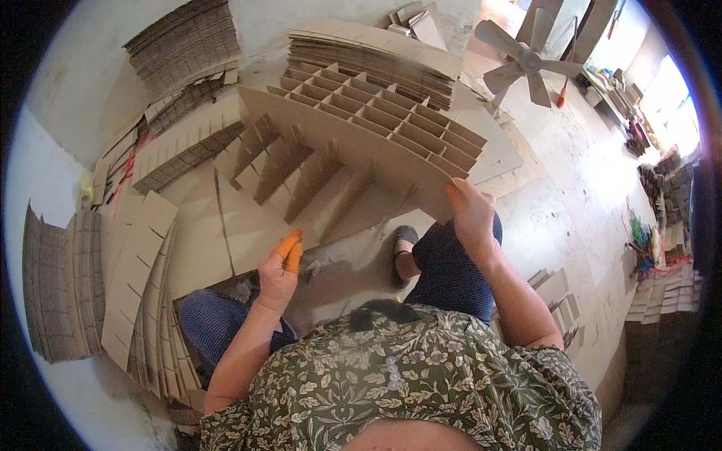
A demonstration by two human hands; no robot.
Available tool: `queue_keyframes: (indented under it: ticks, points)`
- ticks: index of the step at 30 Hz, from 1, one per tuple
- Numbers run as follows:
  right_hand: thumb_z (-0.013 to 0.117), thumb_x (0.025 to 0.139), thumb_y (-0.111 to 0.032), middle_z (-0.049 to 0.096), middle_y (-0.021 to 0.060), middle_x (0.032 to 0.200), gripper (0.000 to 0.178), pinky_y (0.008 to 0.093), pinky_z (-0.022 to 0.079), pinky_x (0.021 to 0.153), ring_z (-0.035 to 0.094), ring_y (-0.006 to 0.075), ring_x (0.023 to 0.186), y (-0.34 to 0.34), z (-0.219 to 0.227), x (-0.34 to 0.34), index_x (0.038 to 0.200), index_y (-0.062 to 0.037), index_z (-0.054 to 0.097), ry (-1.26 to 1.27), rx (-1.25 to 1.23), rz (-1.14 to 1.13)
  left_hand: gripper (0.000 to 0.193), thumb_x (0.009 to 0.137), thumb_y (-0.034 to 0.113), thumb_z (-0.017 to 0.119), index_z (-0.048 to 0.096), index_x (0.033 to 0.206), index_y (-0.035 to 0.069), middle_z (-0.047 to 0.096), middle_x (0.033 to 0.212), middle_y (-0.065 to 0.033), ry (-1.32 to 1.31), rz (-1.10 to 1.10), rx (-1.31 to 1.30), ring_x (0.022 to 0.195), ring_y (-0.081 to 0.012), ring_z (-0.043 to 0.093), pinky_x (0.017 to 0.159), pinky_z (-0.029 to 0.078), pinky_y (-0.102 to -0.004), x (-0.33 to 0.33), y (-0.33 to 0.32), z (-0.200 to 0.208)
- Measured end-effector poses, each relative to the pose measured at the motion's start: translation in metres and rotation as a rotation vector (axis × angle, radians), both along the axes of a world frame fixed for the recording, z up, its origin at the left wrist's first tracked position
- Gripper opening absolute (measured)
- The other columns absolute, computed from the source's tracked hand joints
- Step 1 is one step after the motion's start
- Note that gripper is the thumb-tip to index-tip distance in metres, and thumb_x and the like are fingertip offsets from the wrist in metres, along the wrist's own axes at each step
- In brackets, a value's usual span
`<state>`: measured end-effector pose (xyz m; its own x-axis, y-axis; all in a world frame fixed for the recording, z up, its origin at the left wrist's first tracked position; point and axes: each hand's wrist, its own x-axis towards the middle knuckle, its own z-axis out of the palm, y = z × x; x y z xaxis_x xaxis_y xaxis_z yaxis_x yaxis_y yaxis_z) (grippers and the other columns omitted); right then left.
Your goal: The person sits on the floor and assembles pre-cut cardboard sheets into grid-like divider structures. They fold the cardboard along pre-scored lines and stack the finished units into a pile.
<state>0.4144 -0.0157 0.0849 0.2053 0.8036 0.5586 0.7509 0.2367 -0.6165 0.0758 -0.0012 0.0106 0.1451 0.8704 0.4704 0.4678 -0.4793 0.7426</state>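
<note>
Just beyond my knees (455, 259), a long cardboard strip (338, 139) pinched at one end

Around it, cardboard is stacked close. Right behind the strip lies a grid of dividers (374, 118), and past that a thick pile of flat sheets (372, 60) blocks the far side. Another tall stack (184, 49) stands against the wall (83, 98) at the upper left. Below it sits a long block of slotted pieces (188, 150); nearer me, slotted panels (139, 286) fan out beside my left knee, with a folded bundle (64, 282) further left. On the right, a fan (531, 64) stands beyond the grid, and cut pieces (553, 293) lie near my right forearm.

My right hand (474, 219) is closed, thumb against fingers, on the strip's near right end. Slotted crosspieces (286, 173) angle down from the strip toward me. My left hand (277, 279) is half curled, orange covers on its fingertips, holding nothing that I can see, just short of the crosspieces.

The flat board (199, 233) beneath ends in front of my left knee. My dark shoe (404, 252) shows near that edge, between my legs. Most room is to the right, where pale floor (560, 165) stretches toward the bundles (665, 188) along the far side.
</note>
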Motion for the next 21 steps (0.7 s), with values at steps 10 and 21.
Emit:
queue_keyframes:
  ticks: [10,21]
  points:
    - [0.060,0.082,0.002,0.061,0.0231,0.074,0.010,0.0331,0.049,0.058,0.065,0.0273,0.064,0.006,0.004,0.009,0.091,-0.0006,0.062,0.020,-0.068,0.038,0.023,0.088,0.002,0.060,0.063,0.111,0.001,0.066,0.093,-0.0121,-0.020,-0.005,-0.015,0.076,-0.0176,0.063,0.068,0.050,-0.0276,-0.001,-0.001,0.003]
    - [0.061,0.082,-0.008,0.059,0.0249,0.073,0.006,0.0436,0.048,0.058,0.061,0.0418,0.072,0.006,-0.026,0.021,0.087,-0.0035,0.060,-0.089,-0.149,-0.011,0.024,0.091,0.003,0.056,0.062,0.114,0.000,0.066,0.102,-0.0121,0.090,0.046,0.119,0.085,-0.0163,0.063,0.077,0.051,-0.0300,-0.020,0.000,0.019]
